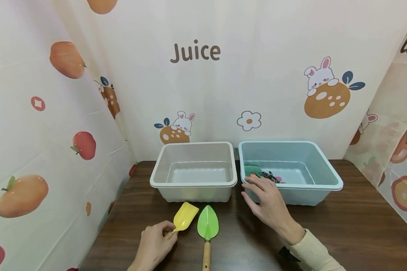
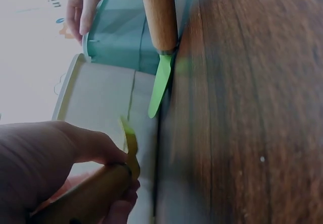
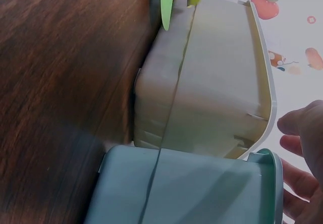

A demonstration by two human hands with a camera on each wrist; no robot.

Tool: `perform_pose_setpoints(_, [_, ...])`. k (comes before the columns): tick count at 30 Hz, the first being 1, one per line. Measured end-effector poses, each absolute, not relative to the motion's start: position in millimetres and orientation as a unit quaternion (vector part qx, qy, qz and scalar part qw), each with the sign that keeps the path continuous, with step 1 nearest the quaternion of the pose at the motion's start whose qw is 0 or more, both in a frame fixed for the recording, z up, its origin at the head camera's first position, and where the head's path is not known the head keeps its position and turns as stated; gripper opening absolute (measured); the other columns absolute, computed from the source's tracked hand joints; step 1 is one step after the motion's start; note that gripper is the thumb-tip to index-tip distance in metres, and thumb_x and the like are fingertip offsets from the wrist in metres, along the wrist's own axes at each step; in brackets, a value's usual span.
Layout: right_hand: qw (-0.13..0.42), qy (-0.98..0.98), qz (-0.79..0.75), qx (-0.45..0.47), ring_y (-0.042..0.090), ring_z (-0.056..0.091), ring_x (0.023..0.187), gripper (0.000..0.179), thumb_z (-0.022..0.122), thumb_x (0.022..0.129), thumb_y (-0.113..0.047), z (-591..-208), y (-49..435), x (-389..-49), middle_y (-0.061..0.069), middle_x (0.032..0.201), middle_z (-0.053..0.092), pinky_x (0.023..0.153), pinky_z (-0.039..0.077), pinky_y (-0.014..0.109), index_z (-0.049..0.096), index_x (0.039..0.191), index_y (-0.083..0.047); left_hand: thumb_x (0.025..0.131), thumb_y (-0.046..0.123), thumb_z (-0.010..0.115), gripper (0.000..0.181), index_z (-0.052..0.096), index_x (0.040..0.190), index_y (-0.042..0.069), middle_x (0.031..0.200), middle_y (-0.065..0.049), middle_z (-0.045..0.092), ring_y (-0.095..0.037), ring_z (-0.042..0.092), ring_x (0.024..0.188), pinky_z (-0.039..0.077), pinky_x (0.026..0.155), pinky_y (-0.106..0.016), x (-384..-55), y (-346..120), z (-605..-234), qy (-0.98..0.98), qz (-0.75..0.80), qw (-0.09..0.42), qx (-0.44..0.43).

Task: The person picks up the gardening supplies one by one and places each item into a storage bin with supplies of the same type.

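Note:
My left hand [image 1: 154,244] grips the wooden handle of a small yellow shovel [image 1: 185,215], its flat blade held low in front of the off-white bin [image 1: 195,193]. To the right of it, a green trowel [image 1: 208,223] lies on the table, blade pointing away from me. My right hand [image 1: 268,203] is at the front left corner of the light blue bin [image 1: 305,196], with loosely bent, spread fingers right at the rim. Inside that corner are several small things: a green piece [image 1: 252,170], a dark patterned one [image 1: 270,176] and a bit of pink, partly hidden by the hand.
Both bins stand side by side at the back of the dark wooden table [image 1: 366,222], with a narrow gap between them. A printed curtain [image 1: 210,94] hangs close behind and along both sides. Only a pale bottom shows inside the off-white bin.

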State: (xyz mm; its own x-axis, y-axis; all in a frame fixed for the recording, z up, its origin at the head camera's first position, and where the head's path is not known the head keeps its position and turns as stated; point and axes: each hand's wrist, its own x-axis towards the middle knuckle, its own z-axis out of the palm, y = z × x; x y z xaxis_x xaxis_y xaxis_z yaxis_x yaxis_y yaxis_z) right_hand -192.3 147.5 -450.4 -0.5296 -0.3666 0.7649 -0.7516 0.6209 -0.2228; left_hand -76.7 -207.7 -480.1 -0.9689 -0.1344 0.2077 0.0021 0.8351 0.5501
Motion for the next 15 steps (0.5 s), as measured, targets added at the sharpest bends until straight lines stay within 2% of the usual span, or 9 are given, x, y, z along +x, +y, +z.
perform_pose_setpoints(10, [0.35, -0.829, 0.277, 0.338, 0.036, 0.069, 0.121, 0.027, 0.086, 0.085, -0.014, -452.5, 147.4, -192.7, 0.011, 0.126, 0.075, 0.11, 0.043, 0.053, 0.081, 0.111, -0.007, 0.081, 0.014, 0.085, 0.011, 0.082, 0.088, 0.021, 0.079, 0.014, 0.077, 0.005, 0.055, 0.064, 0.048, 0.064, -0.021, -77.6, -207.8, -472.8, -0.946, -0.301, 0.121, 0.028])
perform_pose_setpoints(15, [0.35, -0.828, 0.277, 0.339, 0.037, 0.069, 0.121, 0.028, 0.087, 0.084, -0.013, -451.8, 147.6, -192.6, 0.012, 0.126, 0.075, 0.109, 0.045, 0.055, 0.081, 0.11, -0.007, 0.084, 0.013, 0.086, 0.01, 0.083, 0.09, 0.02, 0.079, 0.013, 0.076, 0.005, 0.051, 0.061, 0.046, 0.06, -0.019, -77.3, -208.4, -471.4, -0.944, -0.308, 0.118, 0.007])
